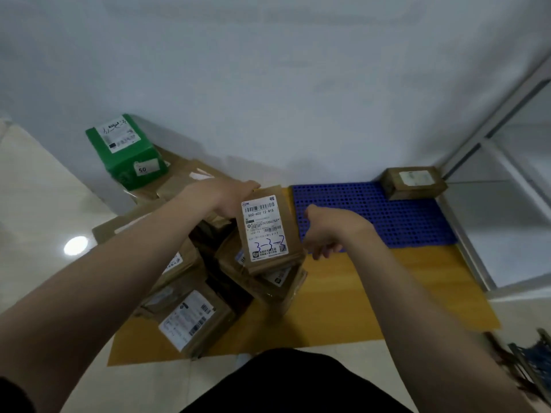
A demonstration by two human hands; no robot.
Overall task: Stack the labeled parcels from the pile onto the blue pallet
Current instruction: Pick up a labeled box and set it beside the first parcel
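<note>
One brown parcel (414, 183) sits on the blue pallet (372, 213); most wait in the pile (193, 317). The left hand (229, 198) grips a labeled parcel (265, 231); I cannot tell whether the right hand (326, 231) does.

The person's left hand (229, 199) and right hand (326, 231) are bare, and so are the left forearm (119, 266) and the right forearm (417, 308) along all their visible length. At the bottom left corner a dark sleeve (12, 396) edge covers the upper end of the left arm. Low between the arms a black garment (298, 383) shows, plain matte cloth with a rounded outline; whether shirt or trousers cannot be told.
</note>
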